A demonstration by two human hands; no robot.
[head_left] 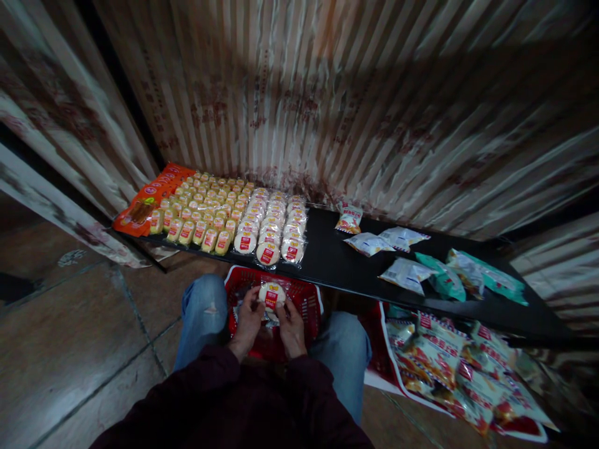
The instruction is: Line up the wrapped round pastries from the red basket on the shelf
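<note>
Between my two hands is a round, pale rice cracker pack (271, 295) in a clear wrapper with a red label. My left hand (248, 321) grips its left side and my right hand (291, 325) its lower right side. They hold it above a red plastic basket (312, 299) between my knees; the basket's contents are mostly hidden by my hands. Just beyond, on a black shelf (322, 262), similar round wrapped crackers (269, 252) stand in three overlapping columns. Left of them are rows of small yellow wrapped snacks (199, 234).
An orange bag (140, 202) lies at the shelf's left end. To the right are an upright snack bag (349, 218), white packets (406, 274) and green packets (500, 280). A second basket (390, 349), heaped with snack bags (437, 349), stands at lower right. Pleated curtain (290, 93) hangs behind.
</note>
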